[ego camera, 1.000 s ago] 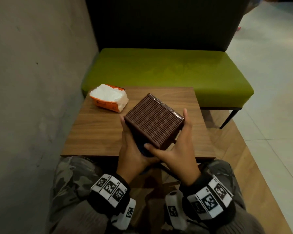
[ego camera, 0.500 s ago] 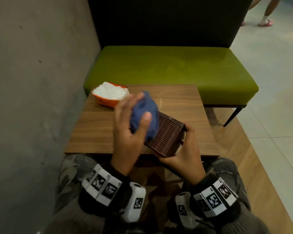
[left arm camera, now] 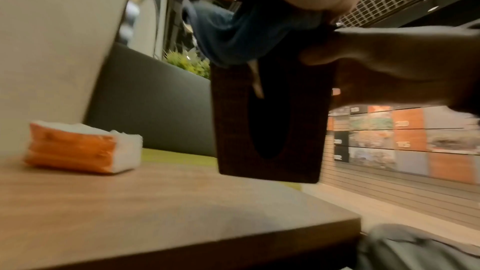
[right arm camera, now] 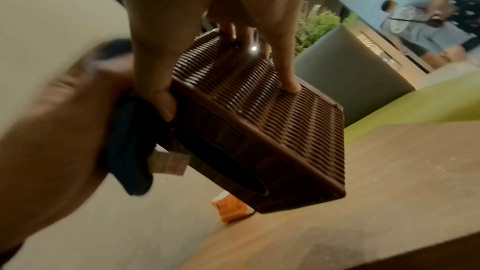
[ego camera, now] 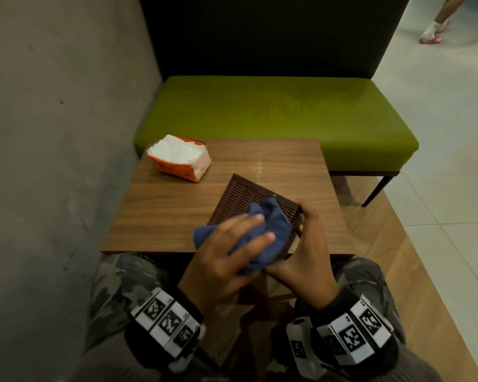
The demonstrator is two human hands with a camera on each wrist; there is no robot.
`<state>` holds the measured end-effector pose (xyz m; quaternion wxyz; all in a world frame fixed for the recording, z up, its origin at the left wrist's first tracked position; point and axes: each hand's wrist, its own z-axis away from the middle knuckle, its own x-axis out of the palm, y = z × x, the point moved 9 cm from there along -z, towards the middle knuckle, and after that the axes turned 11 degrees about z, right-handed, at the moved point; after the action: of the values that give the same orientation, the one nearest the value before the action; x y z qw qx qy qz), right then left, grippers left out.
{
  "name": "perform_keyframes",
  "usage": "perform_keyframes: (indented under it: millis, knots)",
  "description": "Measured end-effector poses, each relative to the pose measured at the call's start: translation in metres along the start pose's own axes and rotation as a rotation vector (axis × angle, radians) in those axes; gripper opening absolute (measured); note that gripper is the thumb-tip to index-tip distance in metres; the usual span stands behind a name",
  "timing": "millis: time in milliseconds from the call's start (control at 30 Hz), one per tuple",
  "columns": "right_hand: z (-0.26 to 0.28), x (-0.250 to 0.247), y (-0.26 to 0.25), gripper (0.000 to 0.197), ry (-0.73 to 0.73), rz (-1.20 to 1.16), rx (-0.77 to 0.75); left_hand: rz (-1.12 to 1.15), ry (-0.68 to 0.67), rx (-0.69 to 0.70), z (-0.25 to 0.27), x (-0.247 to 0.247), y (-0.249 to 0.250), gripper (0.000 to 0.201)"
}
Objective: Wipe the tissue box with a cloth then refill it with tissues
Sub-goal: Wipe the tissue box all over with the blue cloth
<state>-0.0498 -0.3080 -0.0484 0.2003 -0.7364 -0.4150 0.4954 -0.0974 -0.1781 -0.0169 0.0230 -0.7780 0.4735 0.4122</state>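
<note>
At the far left a grey wall [ego camera: 53, 161] runs along the wooden surface [ego camera: 177, 216]. Near the surface's far left corner lies an opened orange pack of tissues [ego camera: 179, 160], white sheets showing at its top, well apart from everything else.

Further right, over the near edge of the surface, the left hand [ego camera: 226, 260] presses a bunched blue cloth [ego camera: 262, 230] against the upturned ribbed face of the brown woven tissue box [ego camera: 249, 197]. Its fingers [ego camera: 249, 220] lie spread and nearly straight over the cloth; the thumb is hidden, so whether it hooks under the fabric cannot be told. In the left wrist view the cloth hangs from under the palm over the box's top edge, and the box is clear of the surface, its dark oval opening facing the camera.

Right of the cloth, the right hand [ego camera: 309, 252] grips the box, lifted and tilted: in the right wrist view its thumb [right arm camera: 161, 98] clamps the face with the oval opening beside the cloth, and a finger runs along the adjacent ribbed side.

Beyond the surface stands a green bench seat [ego camera: 273, 117] with a dark backrest [ego camera: 260, 34]. At the far right, pale floor tiles [ego camera: 447, 133] and a passer-by's foot [ego camera: 432, 31].
</note>
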Motion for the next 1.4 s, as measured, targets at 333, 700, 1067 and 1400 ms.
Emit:
perform_keyframes:
  millis: [333,700,1067,1400]
  knots:
    - [-0.004,0.000,-0.027,0.089,-0.005,0.075,-0.146,0.079,0.121,-0.337,-0.037,-0.013,-0.020,0.038]
    - [0.003,0.011,-0.028,0.088,-0.048,0.221,-0.183,0.128,0.104,-0.470,-0.040,-0.022,-0.044,0.026]
    - [0.000,0.009,-0.029,0.087,-0.049,0.243,-0.207,0.094,0.176,-0.439,-0.039,-0.018,-0.038,0.022]
    - [-0.010,0.015,-0.026,0.085,-0.033,0.209,-0.155,0.072,0.159,-0.345,-0.052,-0.009,-0.025,0.020]
